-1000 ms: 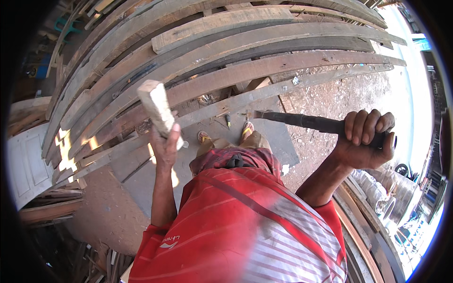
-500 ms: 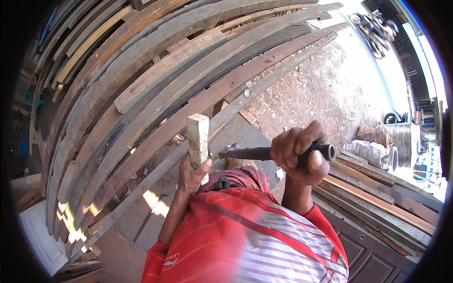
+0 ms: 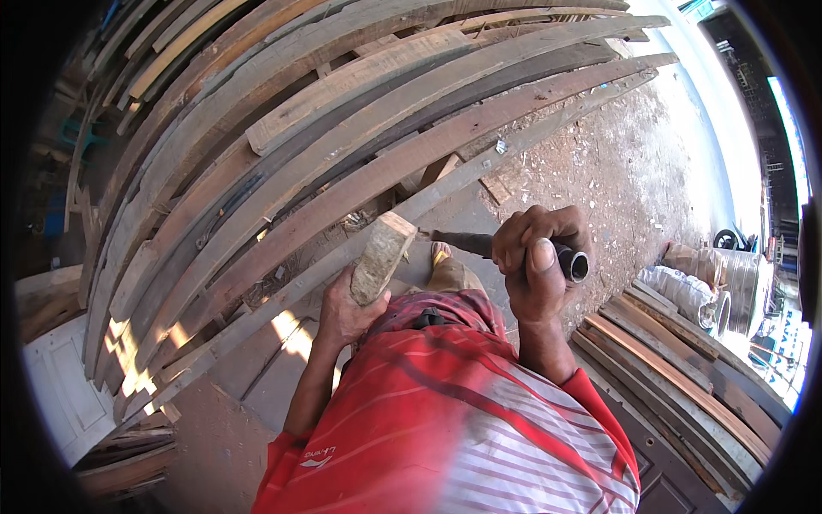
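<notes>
My left hand (image 3: 349,310) is closed around a short, rough wooden block (image 3: 382,260), thumb along its near side. The block tilts up and to the right, its pale sawn end on top. My right hand (image 3: 543,261) grips a hammer (image 3: 467,244) by its black handle, whose hollow butt end sticks out to the right of the fist. The hammer's shaft runs left toward the block. Its head is mostly hidden at the block's far side, so I cannot tell whether the two touch. Both hands are held in front of my waist.
Long wooden beams (image 3: 445,141) lie in a large stack ahead and to the left. More planks (image 3: 676,373) are piled at the right, beside wrapped rolls (image 3: 685,287). A white panelled door (image 3: 68,377) lies at the lower left, and a brown panelled one (image 3: 664,480) at the lower right.
The wooden block has gone from nearly upright to leaning right. The hammer's head has shifted behind the block, and my right fist has turned slightly. My view has swung a little.
</notes>
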`<action>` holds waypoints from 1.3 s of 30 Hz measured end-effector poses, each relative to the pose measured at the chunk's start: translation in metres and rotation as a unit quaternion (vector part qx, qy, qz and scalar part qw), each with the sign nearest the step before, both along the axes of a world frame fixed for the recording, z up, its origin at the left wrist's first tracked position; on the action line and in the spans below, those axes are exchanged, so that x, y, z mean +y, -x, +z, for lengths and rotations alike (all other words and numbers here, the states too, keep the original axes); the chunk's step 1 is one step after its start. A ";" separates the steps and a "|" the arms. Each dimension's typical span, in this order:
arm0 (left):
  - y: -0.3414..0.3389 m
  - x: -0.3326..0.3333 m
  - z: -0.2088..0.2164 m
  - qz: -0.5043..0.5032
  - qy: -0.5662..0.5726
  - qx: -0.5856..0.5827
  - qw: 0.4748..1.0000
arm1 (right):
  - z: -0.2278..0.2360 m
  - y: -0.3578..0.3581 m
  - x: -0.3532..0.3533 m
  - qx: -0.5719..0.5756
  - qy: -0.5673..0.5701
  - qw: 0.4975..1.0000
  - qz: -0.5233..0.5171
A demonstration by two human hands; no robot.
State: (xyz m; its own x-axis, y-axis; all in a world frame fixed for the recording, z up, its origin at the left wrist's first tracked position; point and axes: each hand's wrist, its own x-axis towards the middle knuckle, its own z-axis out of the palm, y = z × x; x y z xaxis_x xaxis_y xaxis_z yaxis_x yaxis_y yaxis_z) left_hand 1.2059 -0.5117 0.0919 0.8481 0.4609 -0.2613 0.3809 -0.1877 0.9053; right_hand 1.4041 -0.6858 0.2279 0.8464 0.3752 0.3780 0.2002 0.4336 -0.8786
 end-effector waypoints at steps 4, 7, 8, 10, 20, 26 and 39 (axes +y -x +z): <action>0.016 0.009 0.001 -0.014 -0.175 0.012 0.984 | -0.006 -0.007 -0.007 -0.010 0.072 0.997 -0.018; 0.020 0.006 0.006 -0.039 -0.288 -0.030 0.956 | -0.022 -0.007 -0.019 -0.002 0.098 0.994 -0.039; 0.020 0.001 0.010 -0.051 -0.315 -0.035 0.947 | -0.029 -0.004 -0.025 0.006 0.109 0.993 -0.047; 0.026 -0.009 0.015 -0.075 -0.291 -0.014 0.954 | -0.036 0.011 -0.035 0.063 0.148 0.985 -0.063; -0.088 0.010 0.002 -0.109 -0.331 -0.030 0.937 | -0.028 0.002 -0.053 0.088 0.259 0.958 -0.088; -0.109 0.009 0.005 -0.155 -0.342 0.083 0.923 | -0.038 0.018 -0.063 0.027 0.347 0.930 -0.121; -0.094 0.022 0.004 -0.141 -0.364 0.104 0.915 | -0.065 -0.024 -0.149 0.181 0.172 0.954 -0.167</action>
